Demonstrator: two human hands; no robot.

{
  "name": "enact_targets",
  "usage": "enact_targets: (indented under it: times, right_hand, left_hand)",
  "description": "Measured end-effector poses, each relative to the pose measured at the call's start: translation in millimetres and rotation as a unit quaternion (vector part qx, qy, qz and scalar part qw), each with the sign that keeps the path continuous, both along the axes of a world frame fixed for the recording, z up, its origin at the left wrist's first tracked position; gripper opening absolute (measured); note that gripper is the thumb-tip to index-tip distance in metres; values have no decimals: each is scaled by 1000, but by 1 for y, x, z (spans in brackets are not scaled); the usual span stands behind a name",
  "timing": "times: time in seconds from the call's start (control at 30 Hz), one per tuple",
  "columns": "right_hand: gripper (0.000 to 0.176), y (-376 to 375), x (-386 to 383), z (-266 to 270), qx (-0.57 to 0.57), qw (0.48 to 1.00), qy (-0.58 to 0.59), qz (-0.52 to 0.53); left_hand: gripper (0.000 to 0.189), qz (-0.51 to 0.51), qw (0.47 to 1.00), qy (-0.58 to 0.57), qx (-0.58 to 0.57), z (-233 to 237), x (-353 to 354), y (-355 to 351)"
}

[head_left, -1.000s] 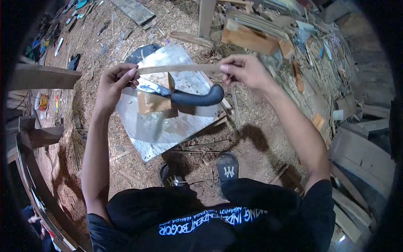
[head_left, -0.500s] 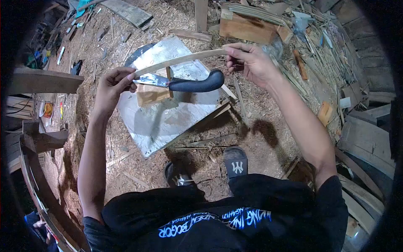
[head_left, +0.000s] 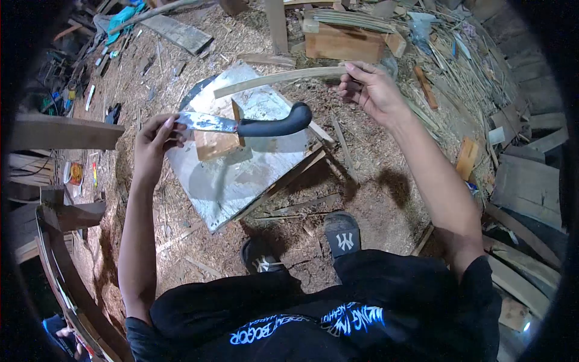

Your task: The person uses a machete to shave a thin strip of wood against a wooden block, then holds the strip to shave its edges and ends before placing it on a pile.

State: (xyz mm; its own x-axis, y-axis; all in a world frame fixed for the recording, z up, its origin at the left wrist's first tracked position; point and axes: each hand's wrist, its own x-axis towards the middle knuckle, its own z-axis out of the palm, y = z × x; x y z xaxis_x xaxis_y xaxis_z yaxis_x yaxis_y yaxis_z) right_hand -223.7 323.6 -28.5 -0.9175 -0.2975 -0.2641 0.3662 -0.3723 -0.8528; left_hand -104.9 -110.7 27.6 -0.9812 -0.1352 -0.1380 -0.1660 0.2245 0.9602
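My right hand (head_left: 374,89) pinches the right end of a thin, slightly bowed wooden strip (head_left: 280,77) between thumb and fingers. The strip's left end is free, raised over a pale, stained board (head_left: 244,181). Below it lies a knife with a curved black handle (head_left: 274,125) and a shiny blade (head_left: 208,122) pointing left, crossing a small wooden block (head_left: 217,143) on the board. My left hand (head_left: 161,137) is at the blade's tip, fingers loosely curled and thumb apart from the strip. Its fingertips overlap the tip in this view.
Shavings and wood scraps cover the ground around my sandals (head_left: 342,234). A wooden box (head_left: 344,43) with thin strips on top stands at the back. Planks (head_left: 66,131) jut in at left, and more boards (head_left: 531,187) lean at right. Part of another person (head_left: 60,332) shows at lower left.
My left hand has let go of the strip's left end and dropped slightly left. My right hand has moved right with the strip. The view has shifted a little.
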Motion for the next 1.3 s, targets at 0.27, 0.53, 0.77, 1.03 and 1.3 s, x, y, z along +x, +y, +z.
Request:
enact_targets:
  times: [0.27,0.53,0.77,1.03,1.3]
  right_hand:
    - [17,78,13,-53,21,986,-59,-157]
    - [14,121,23,-136,60,950,-167,-256]
    - [16,114,3,-174,70,948,-208,-230]
    - [20,108,-9,-210,85,950,-219,-208]
    - [24,103,-10,-209,95,950,-225,-196]
  left_hand:
    - [33,-37,999,-1,-39,-16,-2,-8]
    - [34,-90,990,31,-103,-19,-18,5]
    - [26,-93,985,36,-140,-22,-24,17]
    - [24,-42,985,3,-165,-25,-20,7]
    - [24,-41,985,-19,-169,-31,-18,-2]
